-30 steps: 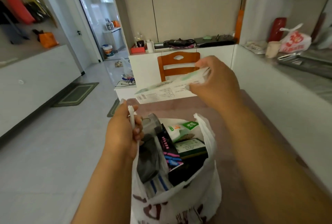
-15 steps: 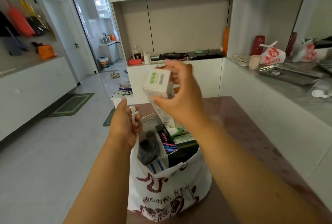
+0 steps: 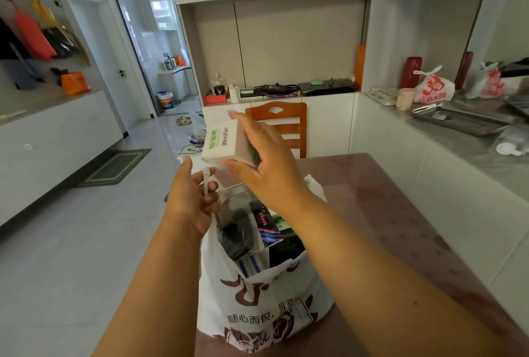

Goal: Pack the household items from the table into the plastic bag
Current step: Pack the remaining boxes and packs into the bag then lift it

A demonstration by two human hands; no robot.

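Observation:
A white plastic bag [image 3: 257,299] with brown print stands on the brown table [image 3: 400,227], its mouth open. Inside lie a dark pouch, a black packet with pink and blue marks, a green-and-black box and a blue-striped item. My left hand [image 3: 190,202] pinches the bag's left handle and holds it up. My right hand [image 3: 266,164] grips a long white box with green print [image 3: 223,141], end toward me, just above the bag's mouth.
An orange wooden chair [image 3: 282,124] stands at the table's far end. On the right runs a grey counter [image 3: 472,153] with a metal tray, a cup and a tied red-print bag [image 3: 433,87]. Tiled floor lies open to the left.
My right hand has swung the white box from lying sideways over the table's far side to pointing end-on above the bag, closer to the bag's mouth. My left hand keeps holding the handle.

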